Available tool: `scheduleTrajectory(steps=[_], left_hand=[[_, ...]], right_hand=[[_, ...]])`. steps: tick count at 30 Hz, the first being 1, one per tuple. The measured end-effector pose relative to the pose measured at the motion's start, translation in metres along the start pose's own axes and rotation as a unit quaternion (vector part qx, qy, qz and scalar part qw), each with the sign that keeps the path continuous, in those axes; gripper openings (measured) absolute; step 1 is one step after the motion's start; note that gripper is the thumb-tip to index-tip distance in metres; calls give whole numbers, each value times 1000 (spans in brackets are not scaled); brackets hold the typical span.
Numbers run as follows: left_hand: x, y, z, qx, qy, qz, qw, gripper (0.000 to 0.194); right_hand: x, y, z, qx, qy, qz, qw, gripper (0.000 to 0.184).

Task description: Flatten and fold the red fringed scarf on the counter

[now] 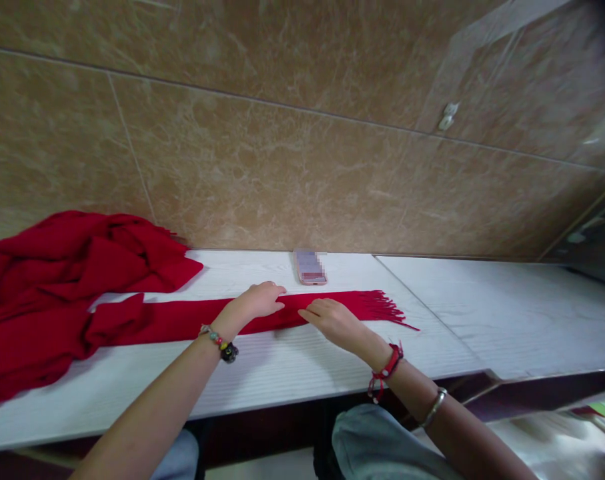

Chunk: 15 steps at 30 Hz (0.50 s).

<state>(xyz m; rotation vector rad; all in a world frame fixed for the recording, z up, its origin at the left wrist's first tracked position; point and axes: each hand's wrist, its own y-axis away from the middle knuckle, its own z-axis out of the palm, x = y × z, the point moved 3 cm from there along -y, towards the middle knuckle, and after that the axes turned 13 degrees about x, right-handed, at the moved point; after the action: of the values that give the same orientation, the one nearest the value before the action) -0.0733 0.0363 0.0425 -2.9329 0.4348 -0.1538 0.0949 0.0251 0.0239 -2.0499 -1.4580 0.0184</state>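
red scarf lies beneath both hands — angled inward, apart

The one camera over there sits on a person's head, looking forward and down past nearby hands and table to the tiled wall.

red cloth heap cut by left edge, phone screen pixelated, forearms cropped below
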Motion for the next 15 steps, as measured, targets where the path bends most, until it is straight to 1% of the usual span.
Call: scheduleTrajectory(steps=[3, 7, 11, 15], left_hand=[[0, -6, 5, 1, 7, -23, 1000, 29], [-8, -9, 8, -4, 26, -56, 998, 26], [-13, -14, 6, -22, 60, -69, 996, 28], [-11, -20, 7, -43, 86, -62, 993, 25]], right_hand=[[6, 8, 5, -19, 11, 31, 999, 24], [9, 15, 12, -28, 13, 45, 998, 22], [9, 13, 11, -12, 36, 42, 998, 16], [9, 11, 5, 8, 63, 62, 996, 12]])
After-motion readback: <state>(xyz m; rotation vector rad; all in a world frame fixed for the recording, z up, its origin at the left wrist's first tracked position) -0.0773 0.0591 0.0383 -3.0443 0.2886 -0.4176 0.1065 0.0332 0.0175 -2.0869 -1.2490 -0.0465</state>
